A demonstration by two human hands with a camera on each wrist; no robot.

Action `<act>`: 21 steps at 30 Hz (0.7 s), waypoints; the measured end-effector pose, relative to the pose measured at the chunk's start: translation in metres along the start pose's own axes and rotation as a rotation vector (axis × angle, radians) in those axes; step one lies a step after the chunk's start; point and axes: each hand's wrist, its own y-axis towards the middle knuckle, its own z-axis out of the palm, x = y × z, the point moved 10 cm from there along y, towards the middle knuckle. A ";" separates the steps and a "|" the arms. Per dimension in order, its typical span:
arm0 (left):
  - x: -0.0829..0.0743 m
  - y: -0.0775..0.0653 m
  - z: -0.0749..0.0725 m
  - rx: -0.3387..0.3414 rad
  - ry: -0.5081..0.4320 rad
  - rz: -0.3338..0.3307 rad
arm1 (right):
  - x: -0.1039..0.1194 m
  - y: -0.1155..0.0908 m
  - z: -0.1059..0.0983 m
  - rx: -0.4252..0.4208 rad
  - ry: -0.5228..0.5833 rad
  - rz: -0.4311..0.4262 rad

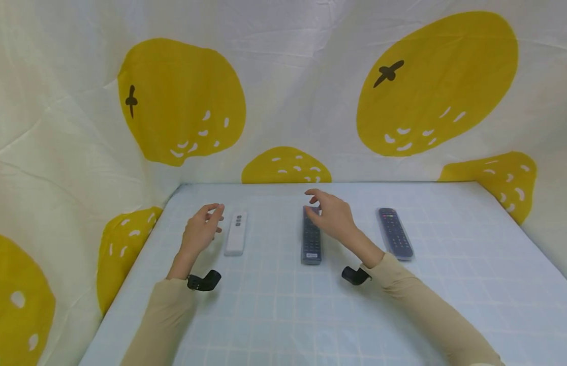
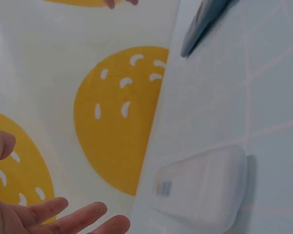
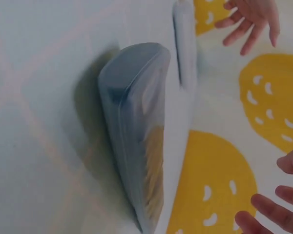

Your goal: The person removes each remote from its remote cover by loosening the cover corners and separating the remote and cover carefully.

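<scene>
Three remote controls lie on the table in the head view. Just left of the white remote control point(image 1: 236, 234) my left hand point(image 1: 201, 231) hovers with relaxed, slightly bent fingers and nothing in them. The left wrist view shows the same white remote point(image 2: 200, 190) beyond the fingertips. My right hand point(image 1: 333, 216) is over the upper end of the middle dark remote control point(image 1: 311, 241), overlapping it in the head view. In the right wrist view its fingers point(image 3: 278, 209) are spread and hold nothing, apart from that remote point(image 3: 132, 112).
A second dark remote control point(image 1: 395, 234) with coloured buttons lies to the right, beside the right forearm. The table point(image 1: 274, 315) has a pale checked cover. Behind it hangs a white cloth point(image 1: 302, 91) printed with yellow fruit. Each wrist wears a black camera point(image 1: 205, 280).
</scene>
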 end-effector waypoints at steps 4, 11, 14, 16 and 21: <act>-0.001 0.004 0.002 0.019 -0.017 -0.016 | 0.011 0.010 0.010 0.044 0.040 0.008; 0.004 0.013 0.004 0.054 0.001 -0.066 | 0.020 0.027 0.032 0.155 0.160 0.054; 0.007 0.016 0.009 0.094 -0.011 -0.100 | 0.016 0.033 0.043 0.198 0.224 0.104; 0.009 0.017 0.011 0.112 -0.013 -0.118 | 0.013 0.036 0.051 0.226 0.262 0.136; 0.012 0.020 0.014 0.124 0.000 -0.125 | 0.010 0.041 0.074 0.301 0.435 0.232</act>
